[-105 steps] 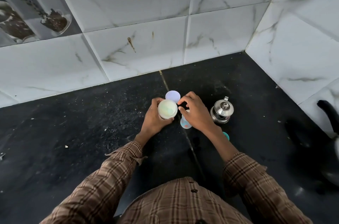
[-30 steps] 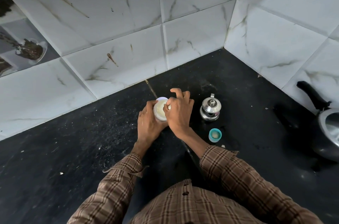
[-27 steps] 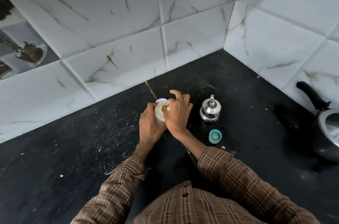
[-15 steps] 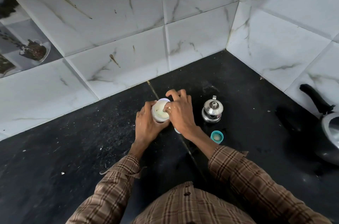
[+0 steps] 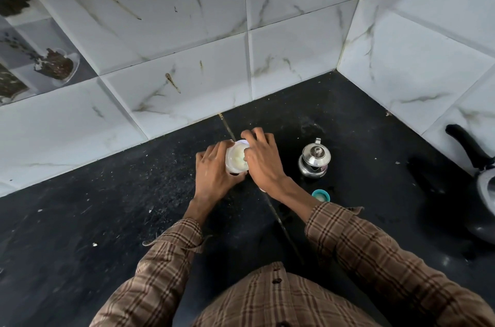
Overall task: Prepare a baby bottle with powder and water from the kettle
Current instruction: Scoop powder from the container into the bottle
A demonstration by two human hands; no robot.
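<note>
My left hand [image 5: 214, 174] grips one powder jar [image 5: 235, 159]; right hand [image 5: 263, 163] curled at its rim, perhaps pinching scoop. One steel pot [image 5: 314, 159], one teal cap [image 5: 320, 195] near counter [image 5: 107, 219] corner.

Black speckled countertop [image 5: 107, 219], white marble-veined wall tiles [image 5: 187, 32], dark pan [image 5: 484, 192] at right edge

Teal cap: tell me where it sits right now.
In the head view, the teal cap lies on the black counter, just in front of the small steel kettle and beside the right wrist.
</note>
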